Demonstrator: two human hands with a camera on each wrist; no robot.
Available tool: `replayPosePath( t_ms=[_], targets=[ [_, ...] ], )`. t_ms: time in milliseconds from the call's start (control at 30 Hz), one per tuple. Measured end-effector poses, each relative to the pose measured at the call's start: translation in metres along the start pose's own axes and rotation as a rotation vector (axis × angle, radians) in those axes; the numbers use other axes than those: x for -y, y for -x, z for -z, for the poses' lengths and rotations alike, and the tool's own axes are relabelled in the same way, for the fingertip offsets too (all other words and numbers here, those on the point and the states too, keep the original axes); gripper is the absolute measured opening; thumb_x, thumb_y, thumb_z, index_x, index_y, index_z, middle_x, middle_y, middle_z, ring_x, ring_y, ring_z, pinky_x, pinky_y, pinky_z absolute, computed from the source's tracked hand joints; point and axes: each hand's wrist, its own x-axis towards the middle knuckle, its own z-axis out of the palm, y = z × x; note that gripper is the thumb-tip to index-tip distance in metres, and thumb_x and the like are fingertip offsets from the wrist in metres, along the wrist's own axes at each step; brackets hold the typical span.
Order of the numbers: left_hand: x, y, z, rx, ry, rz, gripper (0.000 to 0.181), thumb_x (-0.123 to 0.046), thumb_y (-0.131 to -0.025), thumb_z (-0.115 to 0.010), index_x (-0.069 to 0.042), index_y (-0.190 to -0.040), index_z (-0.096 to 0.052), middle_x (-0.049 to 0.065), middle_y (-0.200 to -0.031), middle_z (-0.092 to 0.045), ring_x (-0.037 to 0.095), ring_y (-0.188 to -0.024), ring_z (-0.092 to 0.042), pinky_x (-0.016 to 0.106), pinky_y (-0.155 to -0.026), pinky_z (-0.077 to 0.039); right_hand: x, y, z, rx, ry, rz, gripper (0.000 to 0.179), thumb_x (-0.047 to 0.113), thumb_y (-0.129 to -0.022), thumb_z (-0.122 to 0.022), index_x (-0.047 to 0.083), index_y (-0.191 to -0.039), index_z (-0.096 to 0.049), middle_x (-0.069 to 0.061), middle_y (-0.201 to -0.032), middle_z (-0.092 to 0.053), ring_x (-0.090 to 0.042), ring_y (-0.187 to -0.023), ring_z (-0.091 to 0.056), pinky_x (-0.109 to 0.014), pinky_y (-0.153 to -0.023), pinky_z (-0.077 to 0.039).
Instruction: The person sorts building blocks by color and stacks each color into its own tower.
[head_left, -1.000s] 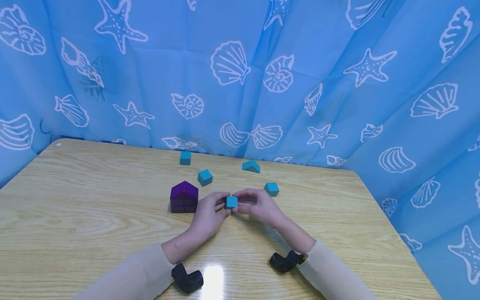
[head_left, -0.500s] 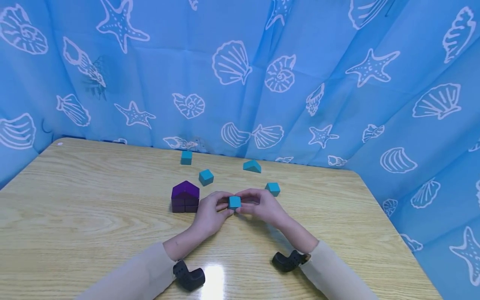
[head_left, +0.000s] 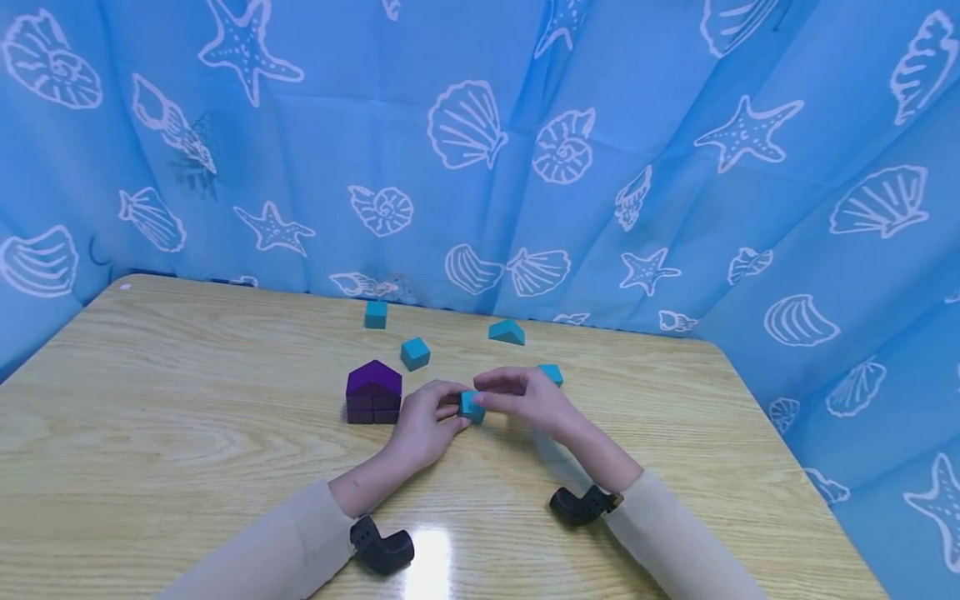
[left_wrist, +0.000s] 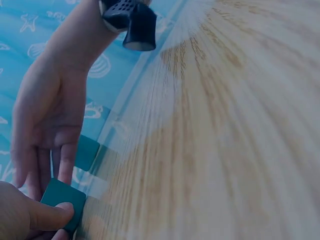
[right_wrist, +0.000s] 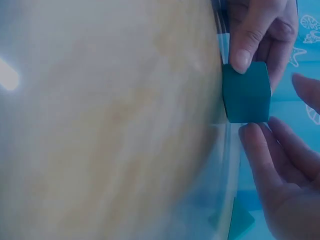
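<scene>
A teal cube [head_left: 469, 409] stands at the middle of the table, right of a purple block stack with a peaked top [head_left: 373, 393]. My left hand [head_left: 422, 427] holds this cube from its left side, its thumb lying against the cube [right_wrist: 247, 95] in the right wrist view. On the other side is my right hand [head_left: 531, 402], its fingers loosely extended. In the right wrist view my right hand [right_wrist: 290, 175] has fingertips spread at the cube's edge; whether one touches it I cannot tell. The cube [left_wrist: 65, 197] partly hides my left fingers in the left wrist view.
Behind the hands lie two more teal cubes, one nearer [head_left: 416, 354] and one farther [head_left: 376, 315]. A teal triangular block [head_left: 507, 332] lies near the back edge. Another teal block [head_left: 552, 373] is partly hidden behind my right hand. A blue shell-print curtain [head_left: 480, 208] hangs behind the wooden table [head_left: 187, 433].
My right hand has loosened its hold on the cube, its fingers lifting and spreading. My left hand keeps holding the cube, which now looks slightly turned.
</scene>
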Motion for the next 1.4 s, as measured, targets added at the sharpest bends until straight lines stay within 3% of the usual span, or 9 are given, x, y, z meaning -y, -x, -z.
replayPosePath(
  t_ms=[233,500,733,967,1400],
  targets=[
    [0.000,-0.001,0.000,-0.004,0.004,0.023,0.038,0.009,-0.082,-0.068,0.004,-0.119,-0.061,0.019,-0.116,-0.063,0.033,-0.108,-0.064,0.030,-0.090,-0.057,0.006,-0.021,0.000,-0.012,-0.020,0.026,0.040,0.028,-0.092,-0.065,0.009,-0.126,-0.062,-0.009,-0.125,-0.064,-0.022,-0.116,-0.060,-0.035,-0.094,-0.055],
    [0.001,-0.001,0.000,0.006,0.010,0.011,0.033,0.010,-0.081,-0.068,0.005,-0.114,-0.062,0.019,-0.113,-0.063,0.033,-0.106,-0.065,0.030,-0.089,-0.058,0.007,-0.044,0.001,0.058,-0.023,0.088,0.040,0.023,-0.092,-0.065,0.007,-0.129,-0.059,-0.010,-0.126,-0.063,-0.023,-0.117,-0.060,-0.035,-0.095,-0.054],
    [0.003,-0.001,0.003,0.003,0.020,-0.030,0.034,0.012,-0.081,-0.067,0.006,-0.114,-0.062,0.021,-0.116,-0.061,0.035,-0.108,-0.063,0.032,-0.089,-0.058,0.008,-0.073,0.004,0.181,-0.016,0.205,0.046,0.015,-0.091,-0.066,0.002,-0.133,-0.054,-0.015,-0.128,-0.061,-0.025,-0.117,-0.060,-0.033,-0.098,-0.053],
    [0.004,0.000,0.003,0.011,0.013,-0.036,0.032,0.011,-0.081,-0.068,0.006,-0.113,-0.063,0.021,-0.117,-0.061,0.035,-0.108,-0.063,0.033,-0.089,-0.058,0.008,-0.091,0.003,0.283,-0.019,0.178,0.049,0.016,-0.091,-0.066,0.007,-0.136,-0.052,-0.009,-0.133,-0.059,-0.022,-0.123,-0.056,-0.032,-0.103,-0.050],
    [0.007,-0.001,0.004,0.024,0.028,-0.025,0.035,0.010,-0.082,-0.068,0.006,-0.115,-0.061,0.021,-0.119,-0.060,0.036,-0.106,-0.064,0.032,-0.088,-0.058,0.009,-0.116,-0.001,0.345,0.050,0.163,0.051,0.021,-0.092,-0.066,0.020,-0.140,-0.049,-0.001,-0.139,-0.053,-0.018,-0.129,-0.050,-0.036,-0.108,-0.045]
  ],
)
